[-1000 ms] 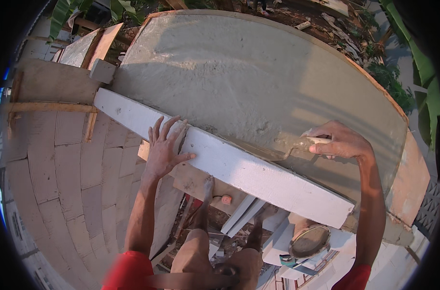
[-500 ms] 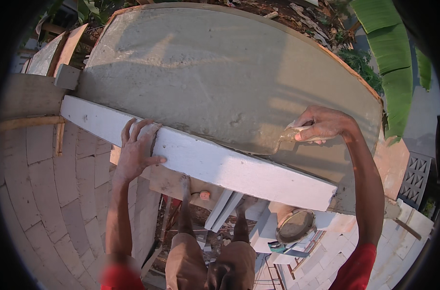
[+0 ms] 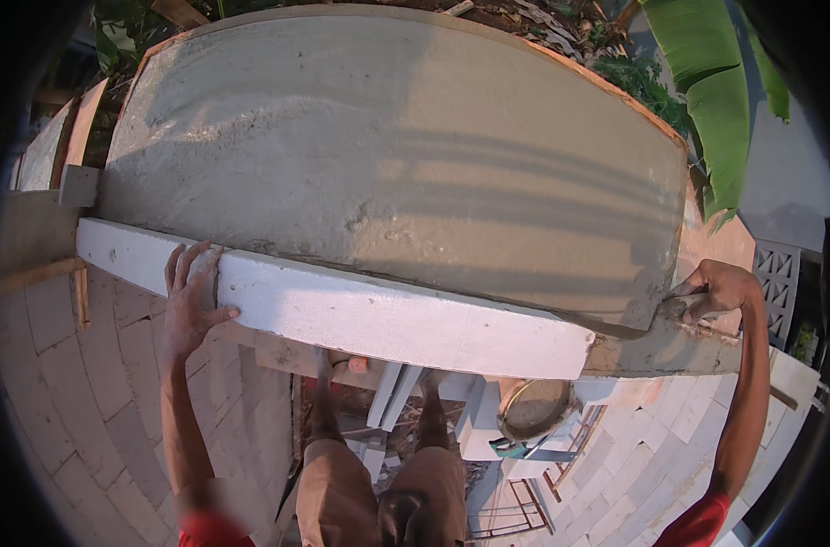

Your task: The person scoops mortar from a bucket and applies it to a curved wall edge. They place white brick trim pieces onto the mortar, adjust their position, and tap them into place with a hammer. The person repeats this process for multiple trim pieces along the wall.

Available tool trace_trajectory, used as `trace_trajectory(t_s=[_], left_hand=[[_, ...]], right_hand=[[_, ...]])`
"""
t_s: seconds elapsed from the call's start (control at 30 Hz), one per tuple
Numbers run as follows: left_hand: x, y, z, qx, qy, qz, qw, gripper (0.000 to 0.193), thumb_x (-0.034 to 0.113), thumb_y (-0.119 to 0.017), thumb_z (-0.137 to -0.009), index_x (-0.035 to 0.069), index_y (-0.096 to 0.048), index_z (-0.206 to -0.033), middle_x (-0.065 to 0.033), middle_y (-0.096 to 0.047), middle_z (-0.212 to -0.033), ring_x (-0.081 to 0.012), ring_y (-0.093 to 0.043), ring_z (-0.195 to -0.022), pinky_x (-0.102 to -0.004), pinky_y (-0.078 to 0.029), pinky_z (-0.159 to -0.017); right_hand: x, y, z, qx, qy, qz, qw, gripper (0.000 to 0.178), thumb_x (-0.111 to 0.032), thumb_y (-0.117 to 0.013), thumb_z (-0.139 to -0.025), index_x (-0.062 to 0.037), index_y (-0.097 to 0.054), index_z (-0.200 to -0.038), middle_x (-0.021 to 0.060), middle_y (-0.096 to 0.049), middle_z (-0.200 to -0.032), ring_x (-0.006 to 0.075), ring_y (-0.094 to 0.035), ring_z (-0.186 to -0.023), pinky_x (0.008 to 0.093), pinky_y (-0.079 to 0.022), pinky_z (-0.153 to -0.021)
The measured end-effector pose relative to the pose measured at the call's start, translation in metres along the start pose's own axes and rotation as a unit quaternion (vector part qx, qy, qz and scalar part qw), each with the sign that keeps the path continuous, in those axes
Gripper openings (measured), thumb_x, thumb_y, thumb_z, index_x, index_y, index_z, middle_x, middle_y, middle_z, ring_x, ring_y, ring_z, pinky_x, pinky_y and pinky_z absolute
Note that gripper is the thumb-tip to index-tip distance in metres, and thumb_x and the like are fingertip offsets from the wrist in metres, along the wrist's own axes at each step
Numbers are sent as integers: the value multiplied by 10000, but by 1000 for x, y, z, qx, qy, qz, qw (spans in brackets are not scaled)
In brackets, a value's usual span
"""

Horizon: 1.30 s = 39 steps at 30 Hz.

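Observation:
A long white block beam [image 3: 406, 319] lies across the near edge of a wet grey mortar slab [image 3: 342, 137]. My left hand [image 3: 191, 305] rests on the beam's left part, its fingers spread over the top edge and the thumb along the near face. Beyond the beam's right end, my right hand [image 3: 721, 292] closes round the handle of a mortar-coated trowel [image 3: 668, 305]. The handle is mostly hidden by the fingers. The trowel is at the slab's right corner, its blade hard to tell from the grey mortar.
Below the beam, a round pan [image 3: 535, 410] stands beside a saw with a teal handle [image 3: 511, 448]. My bare legs [image 3: 429, 419] are lower in the middle. Pale block walls [image 3: 652, 438] flank both sides. A banana leaf [image 3: 711, 118] hangs at the far right.
My right hand has moved with the trowel from the slab by the beam to the slab's right corner. The left hand keeps its place on the beam. The view has shifted right.

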<state>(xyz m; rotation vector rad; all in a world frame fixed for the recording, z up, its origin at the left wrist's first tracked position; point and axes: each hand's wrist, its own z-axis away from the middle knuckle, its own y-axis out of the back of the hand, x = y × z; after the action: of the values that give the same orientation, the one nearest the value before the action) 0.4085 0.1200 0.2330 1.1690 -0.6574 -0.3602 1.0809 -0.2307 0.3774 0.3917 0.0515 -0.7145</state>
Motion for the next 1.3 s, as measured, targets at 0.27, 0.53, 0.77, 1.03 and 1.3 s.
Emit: trace_trajectory(t_s=[0.27, 0.53, 0.77, 1.03, 1.3], left_hand=[[-7, -1, 20, 64, 80, 123, 987, 1044, 524, -899, -693, 151, -471, -1569, -114, -366, -1647, -372, -308, -1538, -539, -342, -1248], [-10, -9, 38, 64, 99, 61, 991, 956, 507, -845, -776, 166, -457, -1580, -87, -331, -1689, -352, -289, -1553, -546, -293, -1274], [-47, -5, 61, 137, 92, 111, 980, 619, 449, -649, -1013, 114, -531, -1519, -123, -447, -1622, -378, -351, -1528, -566, -281, -1251], [-86, -12, 89, 180, 142, 136, 964, 558, 377, -633, -1033, 95, -549, -1506, -98, -498, -1594, -344, -362, -1527, -498, -286, -1265], [-105, -9, 126, 206, 169, 161, 950, 559, 378, -648, -1026, 125, -549, -1515, -95, -491, -1599, -338, -364, -1530, -475, -307, -1256]], right_hand=[[7, -26, 40, 134, 99, -170, 971, 658, -39, -900, -444, 21, -785, -1089, 116, -794, -972, 199, -756, -903, 316, -563, -868], [-197, -39, -101, 57, 300, -174, 936, 786, -137, -955, -589, 43, -666, -1298, 198, -746, -1142, 263, -702, -1042, 347, -516, -965], [-353, -46, -122, 201, 340, -33, 918, 664, -219, -872, -773, -16, -649, -1364, 161, -706, -1056, 266, -692, -990, 388, -531, -893], [-394, -134, -80, 339, 332, 329, 816, 647, -250, -732, -919, -302, -533, -1533, 27, -595, -1199, 231, -661, -999, 456, -581, -758], [-389, -166, -83, 366, 253, 250, 860, 657, -177, -740, -899, -212, -545, -1525, 96, -626, -1112, 298, -685, -966, 440, -581, -743]])
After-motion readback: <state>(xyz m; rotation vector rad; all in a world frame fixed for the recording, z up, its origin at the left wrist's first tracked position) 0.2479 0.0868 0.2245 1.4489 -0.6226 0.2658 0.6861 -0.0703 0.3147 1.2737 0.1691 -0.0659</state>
